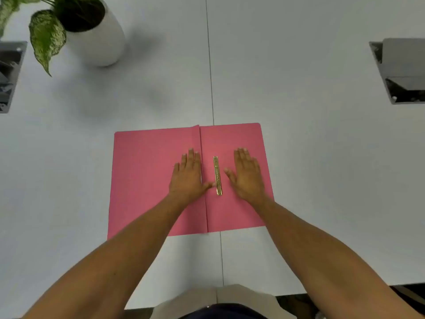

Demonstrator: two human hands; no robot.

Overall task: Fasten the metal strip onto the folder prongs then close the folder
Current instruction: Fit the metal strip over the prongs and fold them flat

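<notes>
A pink folder (147, 171) lies open and flat on the white table, its spine crease running top to bottom near the middle. A gold metal strip (217, 175) lies lengthwise on the right half, just right of the crease. My left hand (187, 177) rests flat on the folder, fingers spread, left of the strip, with the thumb tip touching or nearly touching the strip's lower end. Right of the strip, my right hand (247, 174) lies flat with fingers apart, its thumb pointing toward the strip without touching it. Neither hand holds anything.
A white pot with a green-and-white leafy plant (96, 35) stands at the far left. Grey cable boxes are set into the table at the left edge (9, 74) and the right edge (402, 70). A seam (210, 65) splits the table down its middle.
</notes>
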